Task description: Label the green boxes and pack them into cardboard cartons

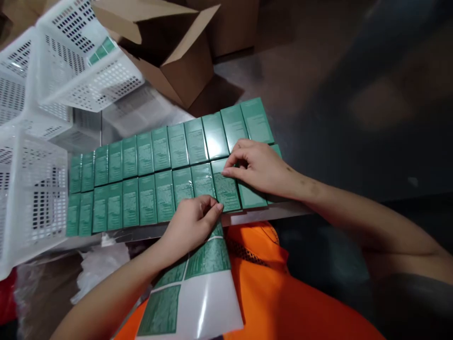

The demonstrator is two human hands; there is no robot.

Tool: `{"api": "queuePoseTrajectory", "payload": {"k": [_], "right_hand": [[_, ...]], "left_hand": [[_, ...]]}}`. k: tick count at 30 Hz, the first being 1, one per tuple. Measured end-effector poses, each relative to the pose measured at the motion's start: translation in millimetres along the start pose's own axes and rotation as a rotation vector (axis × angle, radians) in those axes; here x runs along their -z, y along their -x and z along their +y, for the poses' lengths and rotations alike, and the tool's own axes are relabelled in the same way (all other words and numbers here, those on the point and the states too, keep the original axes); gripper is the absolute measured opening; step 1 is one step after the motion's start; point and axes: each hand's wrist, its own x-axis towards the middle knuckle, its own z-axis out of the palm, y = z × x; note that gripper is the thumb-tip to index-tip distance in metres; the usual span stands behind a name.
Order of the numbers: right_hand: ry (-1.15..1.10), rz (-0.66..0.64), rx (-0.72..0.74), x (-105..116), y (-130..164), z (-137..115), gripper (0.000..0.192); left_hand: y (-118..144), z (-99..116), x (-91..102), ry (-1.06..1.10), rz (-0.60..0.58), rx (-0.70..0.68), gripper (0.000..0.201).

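Two rows of small green boxes (160, 148) stand side by side in front of me, most with a darker green label of fine print. My left hand (193, 224) is closed in a pinch on the top end of a sheet of green labels (208, 257). The sheet hangs over my lap, with bare white backing showing at its lower right. My right hand (253, 165) reaches over the near row with thumb and fingers pinched. Its thumb tip is at the upper edge of a green label (226, 191) on one box. Whatever lies between those fingertips is hidden.
White perforated plastic baskets (42, 189) stand at the left, one with green items (102, 51) inside. An open cardboard box (189, 71) sits behind the rows on the metal table (123, 113). Crumpled clear plastic (102, 269) lies at the lower left. Orange clothing (283, 302) covers my lap.
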Motion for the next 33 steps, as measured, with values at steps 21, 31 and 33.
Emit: {"api": "queuePoseTrajectory", "payload": {"k": [21,31,33], "right_hand": [[0.215,-0.017,-0.025,-15.8,5.3,5.7,0.012],[-0.237,0.107,-0.093,2.0,4.1,10.7,0.029],[-0.319,0.102,-0.061,6.8,11.1,-8.0,0.03]], "left_hand": [[-9.7,14.3,0.0,-0.423,-0.032,-0.006,0.024],[14.0,6.1,38.8,-0.13,0.538,-0.149,0.027],[16.6,5.7,47.8,-0.027,0.884,-0.218,0.026]]}}
